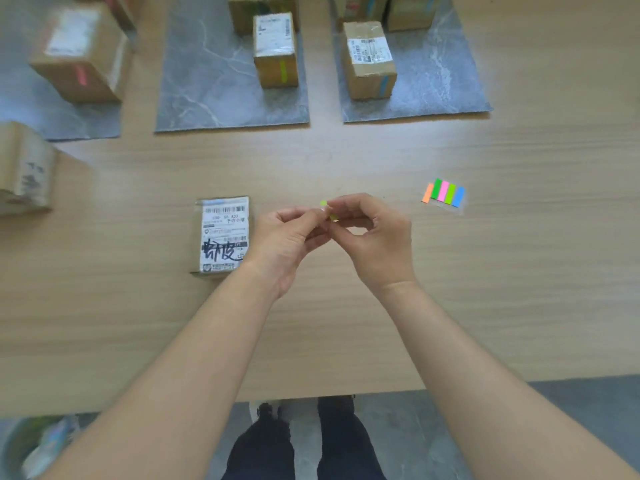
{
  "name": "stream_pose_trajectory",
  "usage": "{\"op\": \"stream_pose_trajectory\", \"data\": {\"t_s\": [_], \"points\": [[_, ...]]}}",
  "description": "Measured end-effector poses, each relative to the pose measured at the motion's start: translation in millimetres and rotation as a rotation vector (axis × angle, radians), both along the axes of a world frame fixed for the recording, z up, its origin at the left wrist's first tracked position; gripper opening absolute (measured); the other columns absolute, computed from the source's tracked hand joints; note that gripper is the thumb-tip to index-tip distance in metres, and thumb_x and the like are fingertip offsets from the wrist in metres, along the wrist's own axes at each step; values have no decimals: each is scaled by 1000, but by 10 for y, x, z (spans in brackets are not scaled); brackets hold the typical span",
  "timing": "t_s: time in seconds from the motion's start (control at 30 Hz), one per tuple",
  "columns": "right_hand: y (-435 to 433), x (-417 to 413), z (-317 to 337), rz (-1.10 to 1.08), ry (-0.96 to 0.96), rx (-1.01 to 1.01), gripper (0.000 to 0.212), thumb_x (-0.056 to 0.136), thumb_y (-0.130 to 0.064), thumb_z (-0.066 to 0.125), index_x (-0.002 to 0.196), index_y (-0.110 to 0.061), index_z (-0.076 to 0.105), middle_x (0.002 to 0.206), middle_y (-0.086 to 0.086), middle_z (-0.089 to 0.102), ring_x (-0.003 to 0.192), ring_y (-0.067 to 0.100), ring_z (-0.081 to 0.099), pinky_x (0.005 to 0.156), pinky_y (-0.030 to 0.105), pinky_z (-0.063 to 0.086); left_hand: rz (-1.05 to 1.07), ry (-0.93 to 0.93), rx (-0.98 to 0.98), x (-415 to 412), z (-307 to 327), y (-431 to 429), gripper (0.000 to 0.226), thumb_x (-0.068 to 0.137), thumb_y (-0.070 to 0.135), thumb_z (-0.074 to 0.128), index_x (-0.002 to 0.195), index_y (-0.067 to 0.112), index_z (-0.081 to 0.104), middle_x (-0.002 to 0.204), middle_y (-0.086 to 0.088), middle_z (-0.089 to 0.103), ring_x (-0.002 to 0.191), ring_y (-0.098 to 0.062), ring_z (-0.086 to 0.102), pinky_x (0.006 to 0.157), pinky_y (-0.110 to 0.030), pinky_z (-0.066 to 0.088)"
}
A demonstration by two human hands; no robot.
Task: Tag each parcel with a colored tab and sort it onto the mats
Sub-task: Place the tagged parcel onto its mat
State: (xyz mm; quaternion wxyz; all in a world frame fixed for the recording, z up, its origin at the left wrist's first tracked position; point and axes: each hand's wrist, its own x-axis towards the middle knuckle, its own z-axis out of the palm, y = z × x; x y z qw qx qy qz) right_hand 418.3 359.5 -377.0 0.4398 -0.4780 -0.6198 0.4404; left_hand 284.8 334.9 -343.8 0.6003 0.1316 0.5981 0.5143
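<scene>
While left hand [284, 244] and right hand [375, 242] pinch one green tab [323, 203], three mats [207, 81] hold parcels [275, 50]

bench [485, 271]: pale wood grain. mats [207, 81]: grey marble, white veins. brown card parcels, white labels: 11 o'clock parcel [79, 53] pink tab [82, 75]; 12 o'clock parcel [275, 50] green tab [283, 71]; 1 o'clock parcel [370, 58] blue tab [384, 85]. tab sheet [444, 193]: orange, green, pink, green, blue stripes. held tab [323, 203]: lime.
</scene>
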Motion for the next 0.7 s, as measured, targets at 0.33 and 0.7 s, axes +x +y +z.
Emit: {"op": "stream_pose_trajectory", "data": {"t_s": [0.33, 0.7], "points": [[-1004, -777, 82, -12, -31, -70, 33, 77, -11, 89, 107, -12, 77, 98, -2, 77, 91, 9, 73, 80, 28, 59, -85, 267, 68, -1031, -112, -1029, 8, 90, 9, 73, 86, 2, 71, 85, -13, 74, 79, -26, 72, 87, -42, 60], [-1157, -1223, -132, 154, -663, 18, 80, 80, 20, 38, 147, -20, 55, 158, -3, 45, 139, 22, 49, 110, 36, 45, -117, 510, 47, -1435, -584, -1413, 10, 86, 13, 77, 77, 17, 75, 67, -4, 69, 65, -20, 64, 83, -52, 59]]}}
